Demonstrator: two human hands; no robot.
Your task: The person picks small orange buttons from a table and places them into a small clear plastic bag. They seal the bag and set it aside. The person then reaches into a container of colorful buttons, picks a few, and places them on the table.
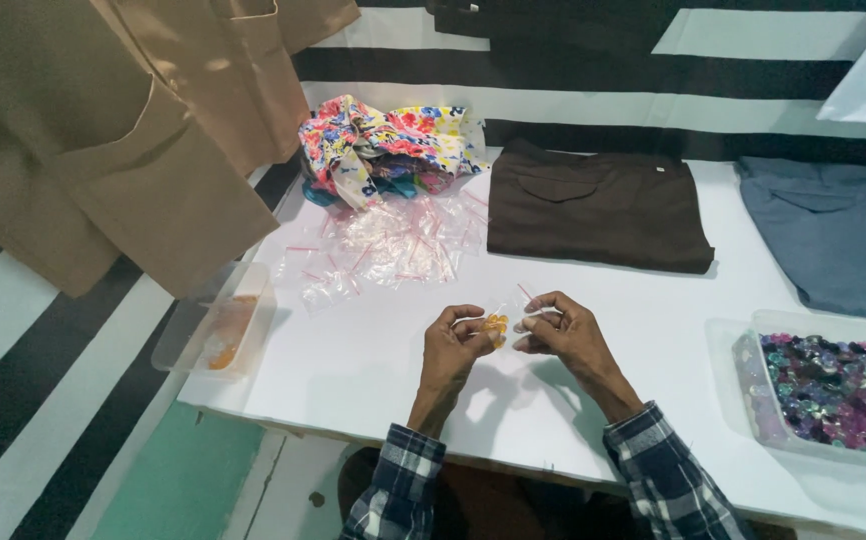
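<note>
At the centre of the frame, a small clear zip bag (515,312) is held between both hands above the white table (373,360). The left hand (453,340) has its fingertips pinched together on small orange pieces (496,324) at the bag's mouth. The right hand (563,330) has its fingers clamped on the bag's upper edge, holding it open. The step in hand is judged to be the filling of the bag; the next move would call for a steady pinch and the red-lined mouth kept spread.

Packaging is noted as follows. A heap of empty clear bags (393,245) with red sealing strips lies above centre. A clear rectangular tub (221,325) holding orange pieces sits at the left table edge. A second clear tub (823,390) of purple and teal pieces stands at the lower right.

A floral cloth (383,140), a folded brown garment (598,205) bearing a small white tag too small to read, and a grey-blue garment (838,230) lie along the top. A tan garment (103,120) hangs at the upper left.
</note>
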